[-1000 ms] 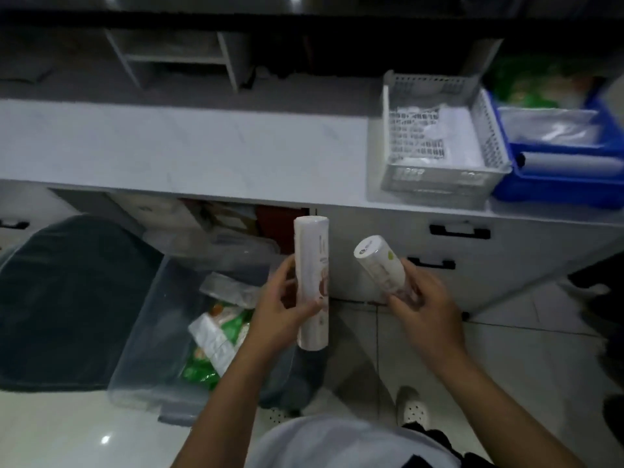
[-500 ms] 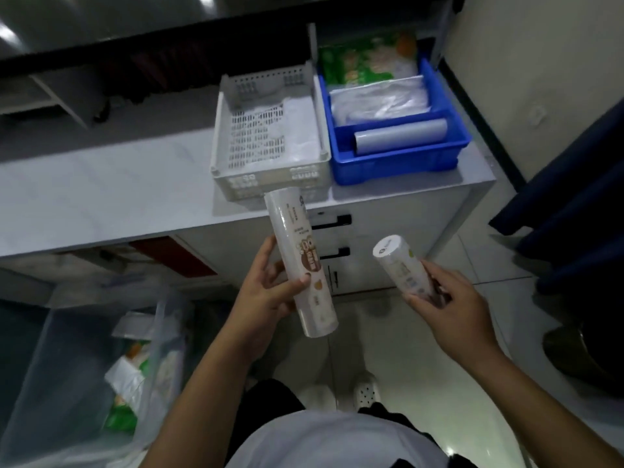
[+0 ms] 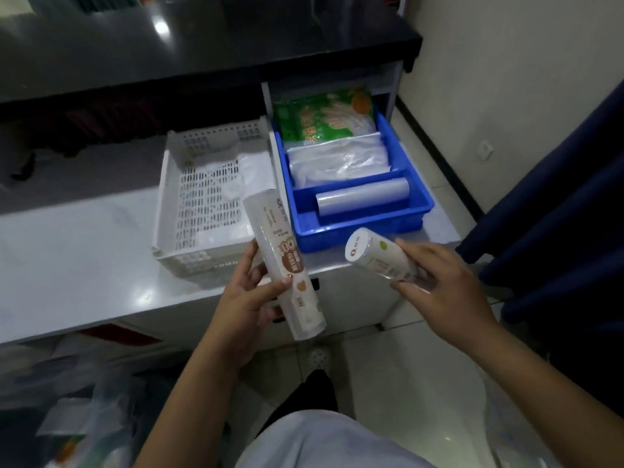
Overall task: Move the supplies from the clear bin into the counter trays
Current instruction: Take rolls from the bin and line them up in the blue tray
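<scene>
left hand (image 3: 248, 298) grips long roll (image 3: 283, 265) | right hand (image 3: 442, 285) grips short roll (image 3: 380, 255) | both over counter (image 3: 84, 248) edge, near white tray (image 3: 169, 197) and blue tray (image 3: 418, 194)

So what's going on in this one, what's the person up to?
A person stands at a counter holding two wrapped rolls. The left hand grips the longer roll; the right hand holds the shorter roll. Both rolls are in the air in front of the white slotted tray and the blue tray, neither set down yet.
</scene>
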A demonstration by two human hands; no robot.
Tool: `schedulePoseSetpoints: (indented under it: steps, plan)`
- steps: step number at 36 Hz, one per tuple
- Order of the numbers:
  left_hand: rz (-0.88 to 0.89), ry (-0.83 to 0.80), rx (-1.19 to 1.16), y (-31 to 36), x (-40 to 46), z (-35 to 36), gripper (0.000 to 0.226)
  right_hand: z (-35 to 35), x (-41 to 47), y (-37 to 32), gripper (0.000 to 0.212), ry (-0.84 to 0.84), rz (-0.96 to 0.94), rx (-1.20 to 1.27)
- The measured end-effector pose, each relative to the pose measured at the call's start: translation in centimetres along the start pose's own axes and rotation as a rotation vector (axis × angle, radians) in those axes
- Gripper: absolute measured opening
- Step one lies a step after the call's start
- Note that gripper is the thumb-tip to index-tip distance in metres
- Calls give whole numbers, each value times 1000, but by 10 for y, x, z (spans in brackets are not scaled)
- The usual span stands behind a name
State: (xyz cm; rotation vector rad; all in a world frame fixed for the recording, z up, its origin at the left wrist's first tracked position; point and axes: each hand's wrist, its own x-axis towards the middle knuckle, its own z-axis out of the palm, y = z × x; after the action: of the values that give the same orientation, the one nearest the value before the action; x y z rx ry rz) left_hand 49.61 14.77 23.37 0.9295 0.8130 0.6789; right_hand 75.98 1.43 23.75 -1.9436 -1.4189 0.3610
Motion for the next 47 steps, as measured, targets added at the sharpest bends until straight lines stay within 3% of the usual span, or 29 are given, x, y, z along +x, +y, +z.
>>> schedulePoseSetpoints:
  steps: [7, 16, 24, 29, 33, 37, 39, 41, 47]
  plan:
    - [26, -11, 6, 43, 83, -8, 86, -16, 100, -12, 63, -23, -149, -241]
    - [85, 7, 161, 81, 145, -23, 85, 7, 168, -7, 59, -419, -194, -448]
    - [78, 97, 125, 92, 157, -23, 82, 27, 207, 14, 48, -639, -219, -618]
    - [93, 187, 75, 89, 154, -15, 84, 28, 208, 27, 26, -753, -89, -422]
    - [77, 188, 49, 83, 156, 0, 80, 28, 197, 39, 33, -694, -122, -313]
    - [70, 204, 94, 80, 161, 20, 80, 27, 194, 43, 27, -689, -149, -301]
    - [66, 215, 135, 82, 165, 30, 81, 28, 195, 45, 36, -696, -129, -302]
    - [65, 234, 186, 83, 170, 38, 81, 27, 196, 47, 46, -698, -105, -301]
    - [28, 196, 498, 89, 191, 62, 82, 9, 195, 59, 44, -646, -66, -230]
